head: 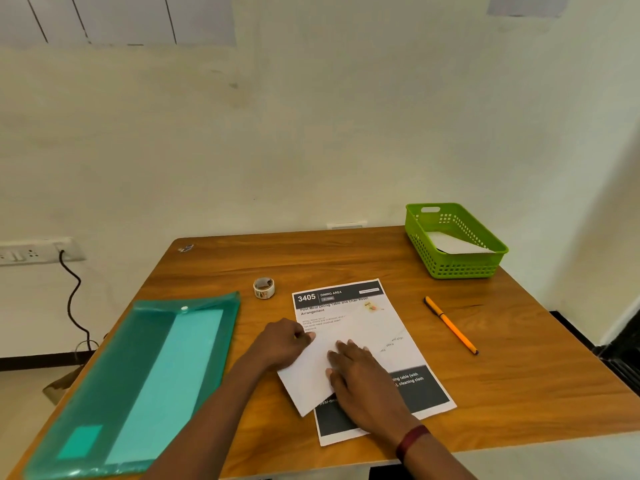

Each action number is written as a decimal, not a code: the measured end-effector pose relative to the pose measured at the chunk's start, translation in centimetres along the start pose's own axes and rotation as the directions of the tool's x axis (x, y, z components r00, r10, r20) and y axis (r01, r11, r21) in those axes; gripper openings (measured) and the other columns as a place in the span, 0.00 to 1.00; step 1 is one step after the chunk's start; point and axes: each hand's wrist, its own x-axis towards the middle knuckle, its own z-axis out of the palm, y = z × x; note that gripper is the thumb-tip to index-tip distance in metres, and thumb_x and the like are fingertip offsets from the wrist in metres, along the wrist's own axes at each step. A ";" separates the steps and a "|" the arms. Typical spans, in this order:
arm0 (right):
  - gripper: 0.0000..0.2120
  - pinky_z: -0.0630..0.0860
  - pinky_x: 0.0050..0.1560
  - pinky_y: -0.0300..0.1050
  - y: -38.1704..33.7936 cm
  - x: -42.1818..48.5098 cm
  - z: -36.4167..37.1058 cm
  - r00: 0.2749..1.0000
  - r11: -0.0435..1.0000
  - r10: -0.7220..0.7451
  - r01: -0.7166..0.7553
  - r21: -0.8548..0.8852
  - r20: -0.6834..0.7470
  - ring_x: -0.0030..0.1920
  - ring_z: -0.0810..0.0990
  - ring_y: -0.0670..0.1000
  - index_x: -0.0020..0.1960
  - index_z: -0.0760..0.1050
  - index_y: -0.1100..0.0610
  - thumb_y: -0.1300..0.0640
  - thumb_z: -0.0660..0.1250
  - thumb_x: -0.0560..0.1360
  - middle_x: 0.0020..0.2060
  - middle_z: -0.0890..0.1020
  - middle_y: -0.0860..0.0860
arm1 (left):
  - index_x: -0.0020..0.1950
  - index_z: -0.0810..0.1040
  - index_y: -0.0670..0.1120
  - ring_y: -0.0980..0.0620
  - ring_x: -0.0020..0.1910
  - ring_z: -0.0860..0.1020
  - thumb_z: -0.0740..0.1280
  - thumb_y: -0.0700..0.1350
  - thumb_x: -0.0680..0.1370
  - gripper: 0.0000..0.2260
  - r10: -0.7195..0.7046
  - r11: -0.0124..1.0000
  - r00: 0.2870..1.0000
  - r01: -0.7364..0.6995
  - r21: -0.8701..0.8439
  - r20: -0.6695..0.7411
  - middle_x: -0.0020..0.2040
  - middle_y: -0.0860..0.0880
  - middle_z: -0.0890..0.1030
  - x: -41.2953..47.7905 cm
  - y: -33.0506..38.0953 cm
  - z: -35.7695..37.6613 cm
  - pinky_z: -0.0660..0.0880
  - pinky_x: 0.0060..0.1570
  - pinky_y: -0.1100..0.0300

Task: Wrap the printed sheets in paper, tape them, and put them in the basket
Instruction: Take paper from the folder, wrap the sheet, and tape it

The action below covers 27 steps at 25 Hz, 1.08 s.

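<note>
A printed sheet with a dark "3405 DINING AREA" header lies on the wooden table. A plain white paper lies tilted over its lower left part. My left hand pinches the white paper's upper edge. My right hand lies flat on the paper, fingers spread. A roll of tape stands just beyond the sheet to the left. The green plastic basket sits at the far right corner with a white wrapped packet inside.
A translucent teal document folder with paper inside covers the table's left side. An orange pen lies right of the sheet. A small clip-like object sits at the far left corner. A wall socket and black cable are at left.
</note>
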 end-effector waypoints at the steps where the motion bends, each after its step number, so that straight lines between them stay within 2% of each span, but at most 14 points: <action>1: 0.22 0.49 0.73 0.39 0.1 -0.1 -0.1 0.999 0.999 0.002 0.000 0.046 -0.040 0.77 0.59 0.49 0.75 0.64 0.49 0.46 0.52 0.83 0.76 0.63 0.48 | 0.55 0.81 0.46 0.51 0.45 0.79 0.62 0.56 0.81 0.16 0.010 0.999 1.000 -0.010 -0.045 -0.011 0.53 0.48 0.82 -0.1 0.1 -0.3 0.75 0.43 0.57; 4: 0.17 0.62 0.65 0.35 -0.3 -0.4 -1.1 0.946 0.957 0.192 -0.122 0.262 -0.262 0.69 0.71 0.47 0.67 0.75 0.49 0.48 0.62 0.80 0.69 0.73 0.46 | 0.51 0.82 0.45 0.49 0.44 0.82 0.64 0.52 0.81 0.12 -0.047 0.914 0.999 0.033 -0.403 -0.025 0.48 0.48 0.83 -0.6 0.5 -1.2 0.76 0.40 0.55; 6: 0.13 0.72 0.58 0.38 -0.3 -0.4 -2.1 0.816 0.870 0.427 -0.252 0.424 -0.390 0.59 0.78 0.48 0.60 0.80 0.49 0.47 0.67 0.77 0.62 0.78 0.48 | 0.51 0.80 0.46 0.49 0.41 0.82 0.64 0.52 0.81 0.11 -0.115 0.806 0.993 0.083 -0.587 -0.018 0.46 0.47 0.84 -1.1 1.2 -1.6 0.74 0.34 0.58; 7: 0.13 0.76 0.54 0.41 -0.2 -0.3 -2.7 0.760 0.785 0.545 -0.314 0.533 -0.355 0.54 0.80 0.48 0.58 0.79 0.48 0.45 0.68 0.76 0.59 0.80 0.49 | 0.51 0.79 0.46 0.49 0.40 0.82 0.63 0.53 0.82 0.11 -0.143 0.768 0.989 0.094 -0.634 -0.026 0.44 0.47 0.84 -1.4 1.7 -1.7 0.73 0.33 0.60; 9: 0.15 0.82 0.44 0.48 -0.3 -0.1 -4.2 0.727 0.475 0.684 -0.384 0.792 -0.058 0.43 0.82 0.50 0.59 0.74 0.48 0.42 0.66 0.76 0.51 0.82 0.52 | 0.50 0.78 0.47 0.49 0.39 0.81 0.62 0.53 0.82 0.11 -0.200 0.681 0.978 0.101 -0.725 -0.052 0.42 0.47 0.83 -1.6 2.9 -1.5 0.71 0.33 0.60; 11: 0.14 0.79 0.32 0.45 -0.8 -0.3 -5.4 0.743 0.122 0.612 -0.428 0.895 0.272 0.33 0.80 0.52 0.59 0.70 0.49 0.41 0.63 0.78 0.44 0.81 0.56 | 0.52 0.78 0.48 0.48 0.41 0.83 0.61 0.53 0.83 0.10 -0.271 0.593 0.959 0.101 -0.799 -0.080 0.45 0.47 0.84 -1.5 4.1 -0.8 0.74 0.35 0.57; 12: 0.14 0.77 0.29 0.44 -1.0 -0.5 -5.7 0.756 0.035 0.548 -0.449 0.893 0.358 0.31 0.79 0.52 0.59 0.69 0.49 0.41 0.61 0.79 0.41 0.81 0.58 | 0.52 0.77 0.50 0.47 0.42 0.84 0.60 0.53 0.83 0.10 -0.305 0.560 0.948 0.104 -0.822 -0.088 0.46 0.47 0.84 -1.3 4.7 -0.2 0.77 0.37 0.54; 13: 0.14 0.76 0.28 0.43 -1.2 -0.7 -5.8 0.770 0.007 0.506 -0.454 0.891 0.388 0.30 0.78 0.52 0.59 0.70 0.50 0.42 0.60 0.80 0.40 0.81 0.58 | 0.52 0.76 0.51 0.46 0.43 0.84 0.60 0.53 0.83 0.09 -0.338 0.526 0.937 0.108 -0.844 -0.091 0.47 0.47 0.84 -1.2 5.3 0.6 0.80 0.41 0.52; 16: 0.11 0.74 0.27 0.41 -1.0 -0.6 -5.6 0.776 0.117 0.578 -0.384 0.916 0.251 0.28 0.76 0.51 0.59 0.71 0.52 0.47 0.59 0.82 0.36 0.80 0.57 | 0.54 0.77 0.52 0.44 0.46 0.83 0.58 0.54 0.83 0.11 -0.411 0.503 0.896 0.070 -0.861 -0.167 0.50 0.47 0.83 -0.7 7.3 3.1 0.82 0.49 0.44; 18: 0.08 0.74 0.27 0.40 0.2 -0.2 -5.6 0.731 0.242 0.677 -0.332 0.912 0.087 0.31 0.78 0.52 0.59 0.72 0.52 0.51 0.59 0.82 0.41 0.81 0.58 | 0.57 0.77 0.50 0.47 0.48 0.81 0.58 0.54 0.83 0.12 -0.414 0.532 0.879 0.026 -0.846 -0.234 0.53 0.48 0.81 -0.6 9.0 4.1 0.81 0.51 0.46; 20: 0.09 0.76 0.29 0.40 1.9 0.1 -5.9 0.715 0.398 0.696 -0.309 0.864 -0.065 0.36 0.80 0.53 0.59 0.74 0.53 0.52 0.59 0.82 0.46 0.81 0.57 | 0.59 0.76 0.49 0.49 0.49 0.80 0.60 0.52 0.82 0.11 -0.358 0.572 0.900 -0.001 -0.820 -0.251 0.55 0.49 0.81 -0.5 10.5 4.6 0.81 0.49 0.52; 22: 0.09 0.81 0.37 0.47 4.0 0.3 -6.5 0.711 0.557 0.670 -0.293 0.777 -0.212 0.42 0.82 0.53 0.55 0.77 0.54 0.53 0.59 0.82 0.47 0.83 0.54 | 0.62 0.74 0.49 0.50 0.51 0.79 0.64 0.50 0.81 0.11 -0.240 0.592 0.955 0.000 -0.806 -0.175 0.58 0.49 0.80 -0.5 11.9 4.4 0.79 0.41 0.59; 24: 0.10 0.81 0.43 0.52 6.2 0.4 -8.1 0.686 0.645 0.651 -0.275 0.713 -0.324 0.44 0.81 0.52 0.50 0.79 0.56 0.54 0.60 0.82 0.45 0.83 0.53 | 0.64 0.72 0.49 0.48 0.53 0.80 0.69 0.47 0.79 0.15 -0.089 0.537 0.996 0.033 -0.843 -0.017 0.60 0.48 0.79 -0.4 13.3 3.8 0.78 0.38 0.60; 27: 0.13 0.73 0.37 0.48 9.4 0.9 -11.6 0.650 0.695 0.638 -0.255 0.672 -0.412 0.39 0.79 0.53 0.41 0.78 0.57 0.56 0.60 0.81 0.37 0.81 0.53 | 0.64 0.72 0.45 0.47 0.44 0.82 0.73 0.40 0.75 0.20 0.092 0.405 0.983 0.106 -0.908 0.156 0.58 0.44 0.80 0.3 15.9 2.9 0.79 0.40 0.59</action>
